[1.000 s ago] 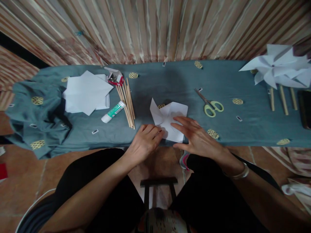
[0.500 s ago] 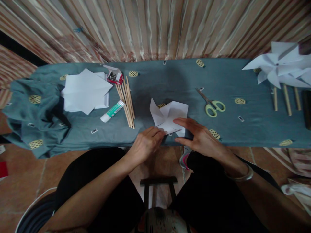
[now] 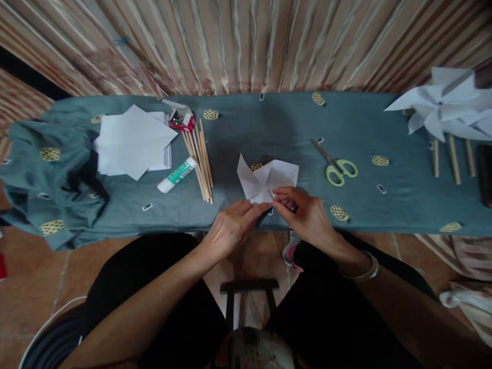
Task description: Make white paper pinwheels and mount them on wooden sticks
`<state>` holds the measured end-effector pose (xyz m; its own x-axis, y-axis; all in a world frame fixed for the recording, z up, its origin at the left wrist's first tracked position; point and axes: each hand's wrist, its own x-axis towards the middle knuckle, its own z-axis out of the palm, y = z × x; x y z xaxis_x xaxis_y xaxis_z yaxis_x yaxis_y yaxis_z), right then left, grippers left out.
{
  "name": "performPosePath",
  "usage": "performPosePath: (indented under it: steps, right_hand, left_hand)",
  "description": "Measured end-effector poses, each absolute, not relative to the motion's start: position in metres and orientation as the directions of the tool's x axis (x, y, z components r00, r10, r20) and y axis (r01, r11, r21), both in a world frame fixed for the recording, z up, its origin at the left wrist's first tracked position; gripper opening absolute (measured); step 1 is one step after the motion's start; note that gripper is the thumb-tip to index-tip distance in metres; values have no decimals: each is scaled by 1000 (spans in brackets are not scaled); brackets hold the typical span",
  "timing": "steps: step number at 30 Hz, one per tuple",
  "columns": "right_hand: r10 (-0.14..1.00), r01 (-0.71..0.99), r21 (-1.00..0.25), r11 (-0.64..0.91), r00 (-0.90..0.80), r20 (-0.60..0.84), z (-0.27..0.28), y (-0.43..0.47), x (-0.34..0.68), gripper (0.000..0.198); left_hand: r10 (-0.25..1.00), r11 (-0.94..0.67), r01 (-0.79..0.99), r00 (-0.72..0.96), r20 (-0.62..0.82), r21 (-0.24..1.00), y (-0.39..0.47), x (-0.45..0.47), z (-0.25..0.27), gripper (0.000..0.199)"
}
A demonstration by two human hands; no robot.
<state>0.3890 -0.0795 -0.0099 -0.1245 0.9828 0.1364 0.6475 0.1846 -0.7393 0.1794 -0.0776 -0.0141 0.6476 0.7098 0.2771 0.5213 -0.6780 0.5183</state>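
A partly folded white paper pinwheel (image 3: pixel 282 174) lies near the front edge of the cloth-covered table, its left blade standing up. My left hand (image 3: pixel 232 225) is closed on its near left edge, with the index finger reaching toward the middle. My right hand (image 3: pixel 307 212) pinches a near flap of the paper between thumb and fingers, close to the left fingertip. Part of the near side is hidden under both hands. Right of the paper lie scissors (image 3: pixel 335 169) with light green handles, their blades pointing away to the left.
Left on the green tablecloth (image 3: pixel 246 118) are stacked white paper sheets (image 3: pixel 134 143), a glue stick (image 3: pixel 177 175), several wooden sticks (image 3: pixel 202 164) and an open red box (image 3: pixel 181 119) of small metal pins. Finished pinwheels (image 3: pixel 442 105) on sticks lie far right. A curtain (image 3: pixel 246 46) hangs behind.
My right hand has moved left and closed its fingers on the near flap, drawing it toward the middle. My left index finger has stretched out to the right along the paper.
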Motion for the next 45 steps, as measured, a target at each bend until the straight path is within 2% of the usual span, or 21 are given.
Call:
performPosePath:
  steps: [5, 10, 18, 26, 45]
  right_hand:
    - [944, 708, -625, 329, -227, 240, -9, -84, 391, 16]
    - [881, 732, -491, 472, -377, 285, -9, -87, 395, 25]
    - [854, 754, -409, 514, -405, 327, -13, -88, 397, 28]
    - [846, 756, -384, 531, -446, 292, -15, -87, 394, 35]
    - [872, 756, -435, 490, -425, 244, -15, -84, 389, 44]
  left_hand:
    - [740, -626, 472, 612, 281, 620, -77, 180, -16, 27]
    - [747, -596, 438, 610, 265, 673, -77, 182, -18, 27]
    - [746, -591, 449, 621, 242, 670, -77, 183, -16, 27]
    - [752, -570, 453, 624, 213, 685, -77, 182, -17, 29]
    - [739, -590, 427, 627, 246, 686, -74, 182, -18, 27]
